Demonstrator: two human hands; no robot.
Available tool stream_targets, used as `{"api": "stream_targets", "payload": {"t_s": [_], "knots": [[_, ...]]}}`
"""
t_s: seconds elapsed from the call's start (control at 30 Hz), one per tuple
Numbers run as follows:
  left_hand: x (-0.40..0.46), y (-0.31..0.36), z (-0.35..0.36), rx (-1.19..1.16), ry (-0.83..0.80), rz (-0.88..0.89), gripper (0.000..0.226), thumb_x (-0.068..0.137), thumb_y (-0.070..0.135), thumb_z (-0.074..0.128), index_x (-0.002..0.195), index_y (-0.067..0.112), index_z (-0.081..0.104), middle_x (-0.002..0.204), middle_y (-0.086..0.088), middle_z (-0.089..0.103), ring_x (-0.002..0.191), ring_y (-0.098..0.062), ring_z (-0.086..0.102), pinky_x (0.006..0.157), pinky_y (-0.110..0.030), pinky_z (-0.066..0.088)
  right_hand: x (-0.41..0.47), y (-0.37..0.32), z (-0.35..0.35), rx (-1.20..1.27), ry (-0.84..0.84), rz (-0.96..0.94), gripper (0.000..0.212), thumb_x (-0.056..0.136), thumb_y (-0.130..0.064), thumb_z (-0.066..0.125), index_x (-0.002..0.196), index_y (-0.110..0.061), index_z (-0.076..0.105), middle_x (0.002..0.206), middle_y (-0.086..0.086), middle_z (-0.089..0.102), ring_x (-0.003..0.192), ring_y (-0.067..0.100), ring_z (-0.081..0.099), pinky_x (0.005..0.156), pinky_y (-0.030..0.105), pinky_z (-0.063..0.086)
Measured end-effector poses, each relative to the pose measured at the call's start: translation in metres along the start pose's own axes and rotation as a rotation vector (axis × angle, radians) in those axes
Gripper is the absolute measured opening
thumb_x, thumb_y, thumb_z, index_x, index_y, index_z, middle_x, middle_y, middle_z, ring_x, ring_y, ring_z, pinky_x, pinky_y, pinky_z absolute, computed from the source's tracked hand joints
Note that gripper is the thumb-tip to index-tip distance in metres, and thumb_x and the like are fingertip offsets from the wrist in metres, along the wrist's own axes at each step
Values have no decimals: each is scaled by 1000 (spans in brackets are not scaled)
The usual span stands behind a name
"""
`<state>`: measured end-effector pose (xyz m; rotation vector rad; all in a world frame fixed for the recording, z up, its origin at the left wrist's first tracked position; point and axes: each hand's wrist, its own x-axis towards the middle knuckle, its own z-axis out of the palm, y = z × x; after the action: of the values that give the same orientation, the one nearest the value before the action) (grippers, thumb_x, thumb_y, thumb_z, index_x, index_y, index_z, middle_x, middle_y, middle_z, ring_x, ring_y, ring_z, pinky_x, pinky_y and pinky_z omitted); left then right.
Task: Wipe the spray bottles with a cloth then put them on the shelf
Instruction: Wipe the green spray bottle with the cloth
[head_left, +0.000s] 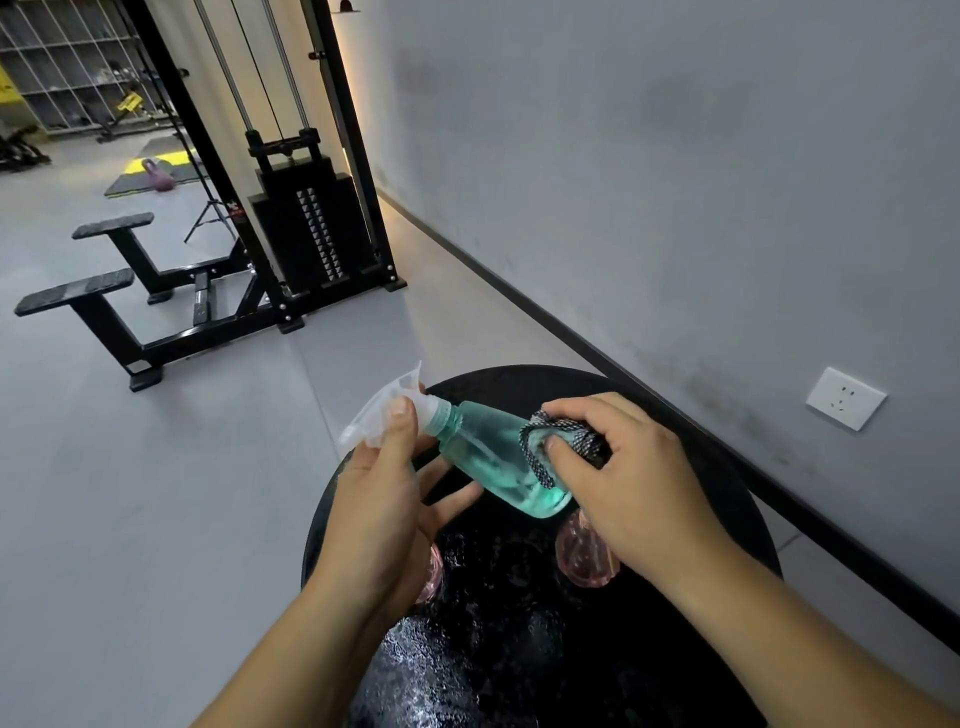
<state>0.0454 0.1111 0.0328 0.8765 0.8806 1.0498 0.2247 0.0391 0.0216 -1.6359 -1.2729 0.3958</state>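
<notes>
The teal bottle (493, 457) is clear tinted plastic with a ribbed teal collar and a translucent white spray head (382, 415). It is held tilted above the round black tabletop (727, 499), head up and to the left, base down and to the right. Teal liquid pools toward the lower end of the bottle; how full it is cannot be told.

The left hand (384, 499) holds the bottle at the spray head: the thumb lies along the head, while the fingers (447, 499) reach under the neck and body, curled loosely round it. The right hand (623, 473) pinches a folded cloth (561, 441), dark with a white speckled weave, against the bottle's lower body near the base. Its thumb presses on the cloth from the near side and its fingers curl over the top, so the cloth wraps part of the bottle's side.

Below the hands, two pink bottles (584, 556) stand on the tabletop, one just under the right wrist and one mostly hidden behind the left hand; their contents cannot be made out. The near part of the tabletop glistens, patchy with sheen.

Beyond the tabletop are a grey floor, a black weight machine (306, 228) and a grey wall with a white socket (845, 398).
</notes>
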Motion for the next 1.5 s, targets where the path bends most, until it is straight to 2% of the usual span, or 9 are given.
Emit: {"api": "stream_targets", "payload": {"t_s": [0.2, 0.37, 0.57, 0.63, 0.8, 1.07, 1.27, 1.4, 1.5], "knots": [[-5, -10, 4, 81, -58, -4, 32, 105, 44, 54, 110, 20, 75, 99, 0, 80, 107, -24, 77, 89, -54, 63, 4, -18, 15, -99, -44, -159, 26, 97, -24, 66, 121, -30, 71, 115, -22, 62, 114, 2, 59, 96, 21, 50], [-4, -4, 2, 100, -81, 31, 34, 106, 42, 52, 113, 17, 73, 111, -4, 81, 109, -24, 78, 84, -50, 64, 8, -11, 1, -80, -32, -36, 23, 94, -22, 69, 117, -26, 73, 107, -19, 65, 100, -7, 60, 79, 5, 46], [-11, -9, 9, 151, -133, 14, 35, 107, 42, 49, 117, 19, 73, 116, -5, 81, 109, -23, 77, 84, -45, 64, 8, -20, 4, -12, -20, -45, 24, 93, -21, 74, 115, -29, 74, 108, -21, 67, 101, -14, 59, 78, -2, 41], [-11, -10, 10, 148, -133, 13, 35, 107, 42, 49, 117, 19, 74, 116, -6, 80, 110, -24, 77, 82, -44, 64, 9, -23, 5, -23, -19, -51, 23, 92, -21, 73, 113, -30, 74, 108, -21, 67, 101, -14, 59, 78, -2, 41], [-9, -4, 8, 112, -76, 33, 36, 104, 41, 53, 127, 18, 68, 121, -7, 79, 113, -25, 76, 92, -56, 62, 11, -7, -6, -82, -56, 72, 26, 93, -26, 71, 118, -30, 72, 106, -21, 67, 96, -14, 58, 74, 1, 44], [-11, -8, 10, 143, -86, 37, 33, 108, 39, 50, 118, 18, 74, 114, -5, 81, 109, -25, 77, 83, -48, 64, 5, -21, 5, -9, -24, -55, 22, 92, -21, 73, 113, -29, 74, 107, -20, 67, 101, -9, 61, 81, 2, 44], [-7, -3, 6, 88, -46, 60, 30, 108, 38, 51, 119, 19, 71, 111, 0, 81, 108, -24, 78, 78, -47, 66, 10, -3, -12, -74, -71, 139, 26, 93, -31, 71, 118, -33, 71, 102, -17, 70, 69, -10, 62, 60, 7, 45], [-8, -7, 8, 109, -76, 45, 31, 107, 39, 50, 115, 19, 71, 113, -2, 81, 110, -24, 77, 81, -49, 64, 9, -12, -7, -25, -57, 39, 25, 95, -28, 72, 119, -33, 71, 109, -23, 67, 97, -15, 60, 74, -1, 43], [-6, -5, 6, 55, -66, 52, 32, 106, 39, 52, 114, 15, 71, 113, -6, 80, 110, -28, 77, 74, -44, 67, 11, -12, -9, -25, -42, 33, 25, 94, -26, 72, 118, -31, 72, 108, -22, 68, 96, -14, 61, 75, 1, 45]]}}
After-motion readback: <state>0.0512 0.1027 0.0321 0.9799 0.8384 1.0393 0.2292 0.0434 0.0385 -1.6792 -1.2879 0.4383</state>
